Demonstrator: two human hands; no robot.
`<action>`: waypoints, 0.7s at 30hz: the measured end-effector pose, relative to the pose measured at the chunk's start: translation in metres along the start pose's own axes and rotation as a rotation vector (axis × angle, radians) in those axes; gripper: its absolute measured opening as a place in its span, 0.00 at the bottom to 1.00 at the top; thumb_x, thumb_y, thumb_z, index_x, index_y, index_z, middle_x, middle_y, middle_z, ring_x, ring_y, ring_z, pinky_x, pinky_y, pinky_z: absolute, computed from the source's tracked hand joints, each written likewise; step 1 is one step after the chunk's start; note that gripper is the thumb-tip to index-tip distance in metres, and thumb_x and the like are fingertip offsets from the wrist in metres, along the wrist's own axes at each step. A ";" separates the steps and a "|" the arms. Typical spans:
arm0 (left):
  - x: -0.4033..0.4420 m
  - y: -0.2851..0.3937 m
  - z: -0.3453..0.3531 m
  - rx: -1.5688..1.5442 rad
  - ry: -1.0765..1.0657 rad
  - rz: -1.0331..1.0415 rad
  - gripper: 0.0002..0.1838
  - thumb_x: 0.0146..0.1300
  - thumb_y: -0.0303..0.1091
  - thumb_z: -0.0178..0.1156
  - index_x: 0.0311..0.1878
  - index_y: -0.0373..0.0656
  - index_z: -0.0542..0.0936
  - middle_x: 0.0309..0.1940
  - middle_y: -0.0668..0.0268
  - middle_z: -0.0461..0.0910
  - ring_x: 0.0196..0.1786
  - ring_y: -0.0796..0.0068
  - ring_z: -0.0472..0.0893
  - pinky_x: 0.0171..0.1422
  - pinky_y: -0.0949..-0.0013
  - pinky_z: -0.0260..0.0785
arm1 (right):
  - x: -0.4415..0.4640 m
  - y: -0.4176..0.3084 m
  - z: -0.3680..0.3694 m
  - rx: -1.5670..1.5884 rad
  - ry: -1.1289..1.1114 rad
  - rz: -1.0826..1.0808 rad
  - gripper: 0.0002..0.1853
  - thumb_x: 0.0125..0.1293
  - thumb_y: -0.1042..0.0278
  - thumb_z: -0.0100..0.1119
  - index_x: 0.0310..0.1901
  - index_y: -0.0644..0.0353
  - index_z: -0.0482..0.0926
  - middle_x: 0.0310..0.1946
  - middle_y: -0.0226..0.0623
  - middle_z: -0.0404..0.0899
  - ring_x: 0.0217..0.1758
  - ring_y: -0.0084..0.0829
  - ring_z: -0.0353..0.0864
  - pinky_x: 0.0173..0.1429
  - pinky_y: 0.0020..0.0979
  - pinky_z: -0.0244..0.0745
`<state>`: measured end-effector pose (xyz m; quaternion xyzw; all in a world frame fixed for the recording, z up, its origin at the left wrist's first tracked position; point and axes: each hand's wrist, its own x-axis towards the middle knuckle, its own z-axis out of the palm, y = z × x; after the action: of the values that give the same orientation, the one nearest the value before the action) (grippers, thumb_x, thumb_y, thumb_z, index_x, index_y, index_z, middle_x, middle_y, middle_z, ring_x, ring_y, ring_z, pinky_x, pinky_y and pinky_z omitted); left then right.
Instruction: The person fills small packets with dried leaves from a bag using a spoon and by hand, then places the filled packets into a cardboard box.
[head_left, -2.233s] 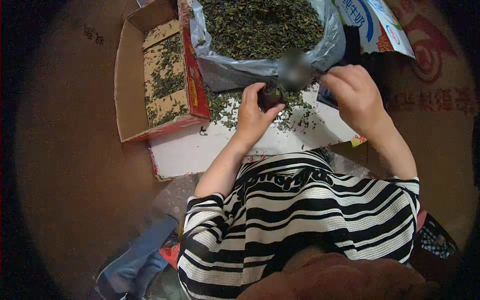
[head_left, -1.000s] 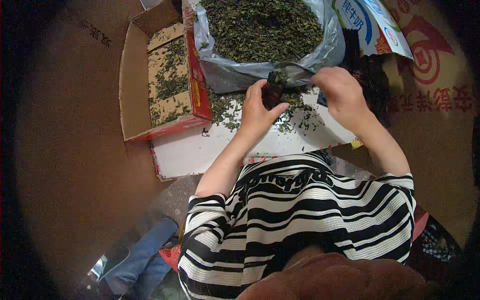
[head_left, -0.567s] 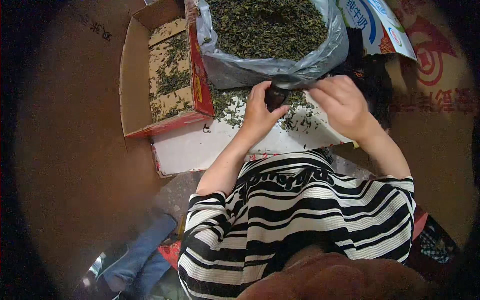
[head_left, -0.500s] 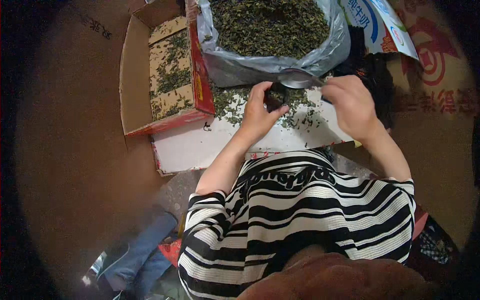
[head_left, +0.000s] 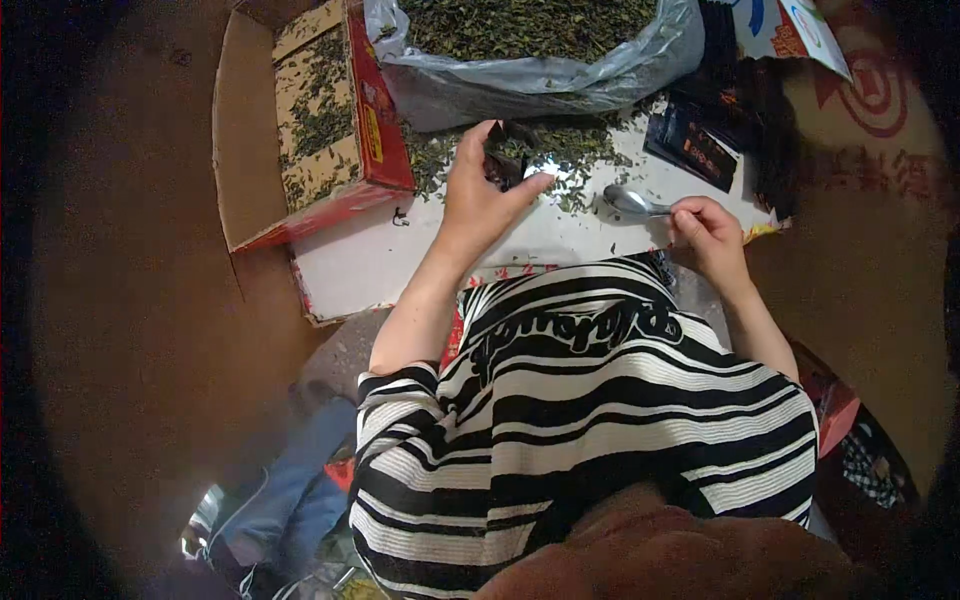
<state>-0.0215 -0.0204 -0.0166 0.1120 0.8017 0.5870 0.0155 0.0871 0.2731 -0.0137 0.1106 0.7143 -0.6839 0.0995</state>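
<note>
My left hand (head_left: pixel 485 195) is wrapped round a small dark packet (head_left: pixel 505 160), whose top faces up between thumb and fingers; what is inside it I cannot make out. In my right hand (head_left: pixel 710 230) a metal spoon (head_left: pixel 632 201) is pinched by its handle, its bowl over the white board (head_left: pixel 360 262) and pointing left. Loose dried leaves (head_left: pixel 575 150) are scattered on the board around the packet. Just beyond stands a clear plastic bag (head_left: pixel 520 92) full of the same dark green leaves (head_left: pixel 520 28).
At the left is an open red cardboard box (head_left: pixel 382 130) with leaves on its bottom. Flat dark packets (head_left: pixel 695 148) lie at the board's right, beside a dark pile. A printed carton piece (head_left: pixel 790 38) is at the upper right. Blue denim (head_left: pixel 290 480) shows at the lower left.
My right hand has moved down and right with the spoon, away from the packet. My left hand keeps its hold on the packet. The view has shifted, and the flat dark packets are uncovered.
</note>
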 end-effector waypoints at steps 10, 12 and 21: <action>-0.019 0.005 -0.008 0.072 -0.042 0.047 0.36 0.44 0.35 0.77 0.55 0.37 0.70 0.48 0.59 0.73 0.52 0.68 0.74 0.58 0.68 0.67 | 0.014 0.036 0.008 -0.565 0.252 -0.425 0.12 0.65 0.72 0.57 0.50 0.61 0.78 0.41 0.39 0.79 0.42 0.29 0.77 0.47 0.28 0.72; -0.020 -0.002 -0.015 0.068 -0.012 -0.022 0.32 0.45 0.32 0.76 0.53 0.39 0.71 0.47 0.62 0.75 0.50 0.71 0.75 0.56 0.69 0.68 | 0.014 0.029 0.013 -0.865 0.293 -0.520 0.14 0.64 0.72 0.58 0.51 0.61 0.77 0.46 0.42 0.76 0.47 0.35 0.76 0.52 0.33 0.72; -0.015 0.007 -0.021 -0.094 0.113 0.133 0.36 0.43 0.34 0.77 0.55 0.35 0.70 0.46 0.62 0.75 0.48 0.70 0.76 0.55 0.70 0.68 | 0.010 0.020 0.035 -1.097 0.044 -0.903 0.31 0.53 0.56 0.66 0.60 0.50 0.71 0.61 0.38 0.67 0.59 0.47 0.67 0.62 0.48 0.61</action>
<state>-0.0093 -0.0413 -0.0054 0.1308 0.7637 0.6289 -0.0637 0.0830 0.2393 -0.0372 -0.2485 0.9334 -0.1977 -0.1669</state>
